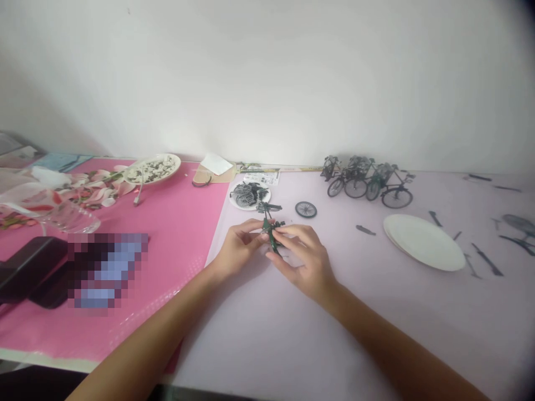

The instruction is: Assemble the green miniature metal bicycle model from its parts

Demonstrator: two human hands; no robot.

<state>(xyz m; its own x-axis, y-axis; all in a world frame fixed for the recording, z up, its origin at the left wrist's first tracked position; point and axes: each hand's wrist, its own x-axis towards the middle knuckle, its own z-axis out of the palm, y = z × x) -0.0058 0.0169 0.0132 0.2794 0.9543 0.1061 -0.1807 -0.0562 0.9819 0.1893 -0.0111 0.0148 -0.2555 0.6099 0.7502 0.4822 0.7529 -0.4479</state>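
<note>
Near the left edge of the lilac tabletop (259,345): a glossy dark-green miniature bicycle frame (267,226)

My left hand (240,245) and right hand (307,256) pinch it, thumbs and fingers nearly closed. Toward the back edge, I see a round black spoked wheel (306,209) lying flat.

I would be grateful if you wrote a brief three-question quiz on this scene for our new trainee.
1. True or false: the left hand and the right hand both touch the green part.

2. Where do the model bikes stand?
A) On the pink cover
B) Near the wall
C) On a plate

3. What lies between the plate of wheels and the model bikes?

Key:
1. True.
2. B.
3. A loose wheel.
</note>
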